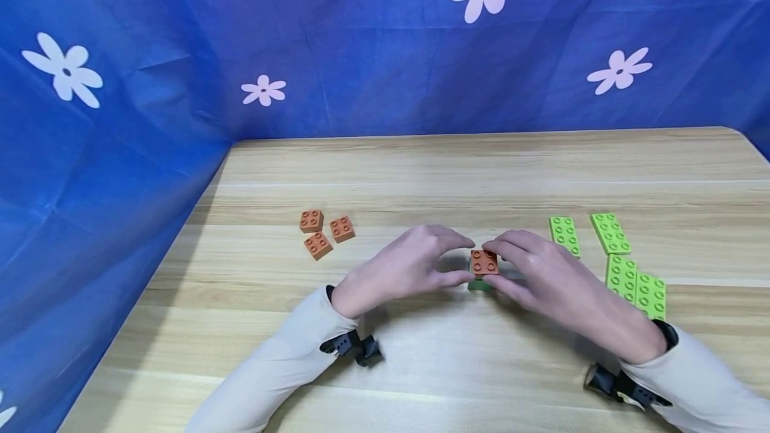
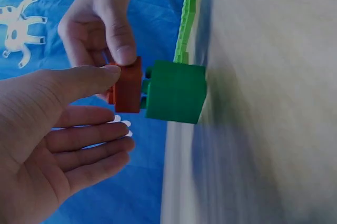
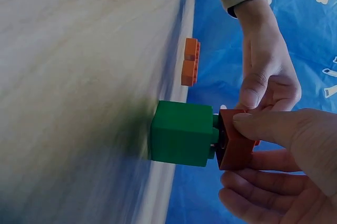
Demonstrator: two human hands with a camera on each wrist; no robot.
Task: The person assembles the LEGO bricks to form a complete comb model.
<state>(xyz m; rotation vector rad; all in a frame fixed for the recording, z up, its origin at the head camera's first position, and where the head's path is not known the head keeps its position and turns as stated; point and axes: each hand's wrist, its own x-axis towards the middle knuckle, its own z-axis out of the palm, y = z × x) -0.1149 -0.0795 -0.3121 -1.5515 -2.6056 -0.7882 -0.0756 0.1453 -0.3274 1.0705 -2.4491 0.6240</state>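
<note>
My right hand (image 1: pixel 535 276) pinches an orange-red brick (image 1: pixel 484 262) between thumb and fingers. Directly beneath it, a dark green block (image 3: pixel 182 133) stands on the table. Its studs show in a narrow gap under the brick, which looks slightly tilted in the right wrist view. On the brick's other side is my left hand (image 1: pixel 415 262), its fingers (image 2: pixel 97 148) extended and spread from the thumb. The left thumb tip lies at the brick's edge in the left wrist view; whether it touches I cannot tell.
Three orange bricks (image 1: pixel 317 245) lie loose on the wooden table (image 1: pixel 421 179) to the left. Several light green bricks (image 1: pixel 610 233) lie flat to the right, some side by side. Behind the table hangs a blue cloth (image 1: pixel 373 52) with white flowers.
</note>
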